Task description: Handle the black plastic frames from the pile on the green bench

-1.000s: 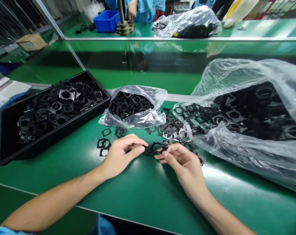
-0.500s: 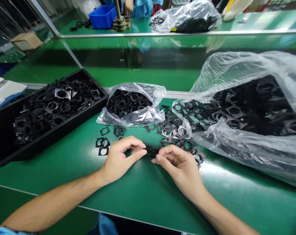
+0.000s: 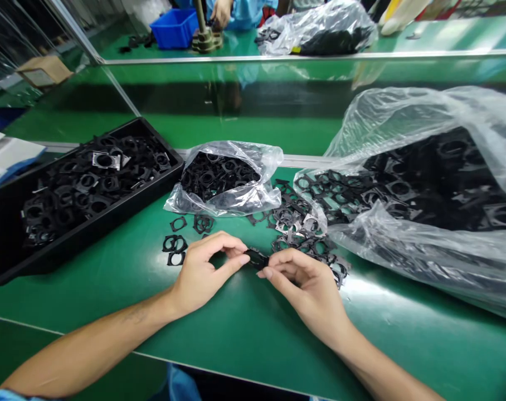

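Between my two hands is a small black ring-shaped plate (image 3: 258, 258), tilted so that it shows nearly edge-on. My left hand (image 3: 209, 267) pinches its left end between thumb and fingertips. At its right end, my right hand (image 3: 305, 281) grips it the same way, the other fingers curled. Just beyond my right hand lies a loose pile of similar black plates (image 3: 297, 214). A few more black plates (image 3: 175, 243) lie on the green table (image 3: 236, 334) beyond my left hand. Fingertips partly cover the held plate.
A black tray (image 3: 83, 234) full of plates stands at the left. A small clear bag (image 3: 223, 209) of plates lies at the centre back, and a large open bag (image 3: 424, 256) spills plates at the right. Across the divider are a blue bin (image 3: 174, 29) and another person's hand (image 3: 222, 12).
The black plate has turned between my fingers, from showing its round opening to nearly edge-on. My hands have stayed almost in place.
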{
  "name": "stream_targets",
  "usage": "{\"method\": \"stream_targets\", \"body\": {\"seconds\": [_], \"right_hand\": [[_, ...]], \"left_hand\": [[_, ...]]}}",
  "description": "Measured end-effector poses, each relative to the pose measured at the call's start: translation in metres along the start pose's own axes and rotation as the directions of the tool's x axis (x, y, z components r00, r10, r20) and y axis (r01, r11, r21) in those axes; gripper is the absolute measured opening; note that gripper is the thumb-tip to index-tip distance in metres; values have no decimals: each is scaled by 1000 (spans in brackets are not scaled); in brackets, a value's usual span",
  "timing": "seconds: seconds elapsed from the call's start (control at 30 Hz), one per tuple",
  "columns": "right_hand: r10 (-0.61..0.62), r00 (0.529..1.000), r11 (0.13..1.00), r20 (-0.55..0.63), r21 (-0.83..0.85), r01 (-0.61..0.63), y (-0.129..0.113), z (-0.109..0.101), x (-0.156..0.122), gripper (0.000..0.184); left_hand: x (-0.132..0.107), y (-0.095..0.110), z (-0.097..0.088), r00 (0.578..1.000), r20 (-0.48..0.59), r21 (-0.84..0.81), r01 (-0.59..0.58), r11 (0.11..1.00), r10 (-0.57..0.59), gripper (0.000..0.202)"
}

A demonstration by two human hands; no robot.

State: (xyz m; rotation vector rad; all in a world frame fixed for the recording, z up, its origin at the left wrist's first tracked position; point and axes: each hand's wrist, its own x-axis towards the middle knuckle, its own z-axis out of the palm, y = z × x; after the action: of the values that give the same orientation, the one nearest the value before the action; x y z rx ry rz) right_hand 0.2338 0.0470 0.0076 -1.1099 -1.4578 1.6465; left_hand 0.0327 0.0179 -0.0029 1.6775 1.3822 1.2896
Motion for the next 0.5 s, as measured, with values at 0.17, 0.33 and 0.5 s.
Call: {"method": "stream_targets", "body": {"seconds": [0.17, 0.33, 0.5], "right_hand": [[-8, 1000, 1000, -4, 4, 8, -1, -1, -1, 11], [-4, 1000, 1000, 11, 1, 4, 0, -1, 0, 11], [-2, 1000, 1000, 12, 0, 2, -1, -1, 0, 11]], "left_hand": [[-1, -1, 0, 1000, -14, 17, -5, 1000, 5, 9], [-1, 0, 0, 1000, -11, 20, -18, 1000, 18, 9], [-1, 0, 0, 1000, -10, 27, -19, 999, 19, 9]]}}
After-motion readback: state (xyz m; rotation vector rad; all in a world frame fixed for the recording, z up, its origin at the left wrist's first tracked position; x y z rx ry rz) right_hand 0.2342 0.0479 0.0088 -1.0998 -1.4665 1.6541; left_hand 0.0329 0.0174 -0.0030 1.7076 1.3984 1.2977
